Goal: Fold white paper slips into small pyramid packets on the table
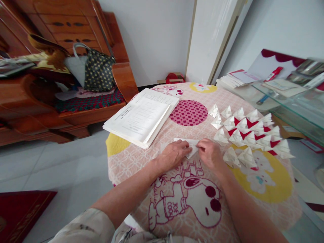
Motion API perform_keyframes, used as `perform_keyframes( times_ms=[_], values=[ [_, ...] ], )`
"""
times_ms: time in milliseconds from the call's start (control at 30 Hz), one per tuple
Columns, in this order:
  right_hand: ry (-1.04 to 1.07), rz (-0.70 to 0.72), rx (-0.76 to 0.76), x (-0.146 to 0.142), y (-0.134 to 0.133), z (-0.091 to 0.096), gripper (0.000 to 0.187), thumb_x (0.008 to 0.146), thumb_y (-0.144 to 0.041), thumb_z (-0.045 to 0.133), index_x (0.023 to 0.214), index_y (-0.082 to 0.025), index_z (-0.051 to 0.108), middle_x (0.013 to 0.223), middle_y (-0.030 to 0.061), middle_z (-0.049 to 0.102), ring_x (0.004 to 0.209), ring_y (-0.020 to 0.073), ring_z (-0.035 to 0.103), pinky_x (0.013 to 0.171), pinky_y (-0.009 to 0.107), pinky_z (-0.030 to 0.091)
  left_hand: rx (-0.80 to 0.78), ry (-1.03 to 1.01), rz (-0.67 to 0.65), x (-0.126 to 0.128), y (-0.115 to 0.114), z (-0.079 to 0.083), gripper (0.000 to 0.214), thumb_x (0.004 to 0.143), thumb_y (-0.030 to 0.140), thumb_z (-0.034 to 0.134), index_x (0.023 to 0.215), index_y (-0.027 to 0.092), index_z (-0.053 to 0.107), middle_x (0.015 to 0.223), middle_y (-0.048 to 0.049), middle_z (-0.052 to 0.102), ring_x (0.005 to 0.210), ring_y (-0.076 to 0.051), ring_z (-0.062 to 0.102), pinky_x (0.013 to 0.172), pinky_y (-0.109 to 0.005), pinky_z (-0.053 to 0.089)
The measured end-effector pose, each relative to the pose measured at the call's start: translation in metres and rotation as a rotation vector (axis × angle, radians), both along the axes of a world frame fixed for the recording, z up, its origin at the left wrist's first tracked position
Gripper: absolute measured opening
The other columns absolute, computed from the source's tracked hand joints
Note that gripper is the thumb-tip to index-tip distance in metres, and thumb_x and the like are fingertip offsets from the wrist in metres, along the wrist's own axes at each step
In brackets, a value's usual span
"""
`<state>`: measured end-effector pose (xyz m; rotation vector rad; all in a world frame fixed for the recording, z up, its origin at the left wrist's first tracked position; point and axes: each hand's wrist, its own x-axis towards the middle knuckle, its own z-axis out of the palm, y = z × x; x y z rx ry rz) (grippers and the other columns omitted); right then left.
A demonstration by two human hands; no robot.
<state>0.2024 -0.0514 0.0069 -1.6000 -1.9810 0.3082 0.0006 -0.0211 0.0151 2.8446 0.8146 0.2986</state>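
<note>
Folded white paper piece (192, 151), partly hidden: the left hand (175, 152) lies over it, grip uncertain; the right hand (210, 153) pinches its right end. It rests mid-way on a round table in pink patterned cloth (141, 162), between a stack of white printed sheets (141, 118) and rows of white folded-paper triangles (249, 138) near the right edge.

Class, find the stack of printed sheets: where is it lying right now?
In the head view, the stack of printed sheets lies on the tablecloth's left side, beyond the left hand, left of the round checked patch.
</note>
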Motion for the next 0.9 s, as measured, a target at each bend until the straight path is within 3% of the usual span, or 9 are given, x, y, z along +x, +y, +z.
perform_keyframes(
  times_ms=[100,200,467,733,900],
  values=[
    [0.294,-0.166,-0.090,0.005,0.009,-0.001,0.017,0.076,-0.013,0.056,0.078,-0.018,0.072,0.075,0.0046,0.073,0.069,0.0193,0.066,0.067,0.030,0.050,0.004,0.000,-0.020,0.000,-0.001,0.001,0.022,0.095,0.016,0.050,0.111,0.017,0.065,0.117,-0.0079,0.065,0.099,-0.021,0.059,0.086,-0.034,0.052],
    [0.441,-0.197,-0.226,-0.001,0.017,-0.003,0.014,0.077,-0.021,0.060,0.082,-0.018,0.073,0.070,0.0021,0.072,0.061,0.0177,0.064,0.058,0.028,0.048,-0.002,0.021,-0.030,0.002,-0.001,0.002,0.019,0.094,0.016,0.051,0.107,0.016,0.066,0.108,-0.0077,0.067,0.095,-0.022,0.059,0.085,-0.034,0.052],
    [0.127,-0.232,-0.252,-0.022,0.030,0.005,0.010,0.068,-0.016,0.067,0.059,-0.020,0.066,0.059,-0.0001,0.067,0.058,0.0143,0.060,0.055,0.024,0.039,0.018,0.058,-0.013,0.003,-0.002,0.001,0.019,0.094,0.014,0.050,0.105,0.015,0.067,0.104,-0.0082,0.068,0.092,-0.021,0.060,0.083,-0.034,0.052],
    [0.035,-0.367,-0.356,0.003,0.025,0.017,0.014,0.066,-0.011,0.059,0.056,-0.020,0.064,0.052,0.0005,0.061,0.054,0.0152,0.058,0.052,0.025,0.036,-0.004,0.017,-0.018,0.002,0.000,-0.001,0.019,0.095,0.016,0.051,0.105,0.016,0.067,0.108,-0.0079,0.070,0.100,-0.023,0.061,0.087,-0.034,0.052],
    [0.061,-0.370,-0.190,-0.001,0.020,0.016,0.014,0.068,-0.010,0.057,0.062,-0.019,0.066,0.061,0.0026,0.066,0.059,0.0166,0.060,0.055,0.026,0.038,-0.034,0.004,-0.011,0.004,-0.002,0.002,0.020,0.092,0.014,0.053,0.103,0.016,0.069,0.106,-0.0085,0.071,0.099,-0.023,0.062,0.087,-0.034,0.052]
  ],
)
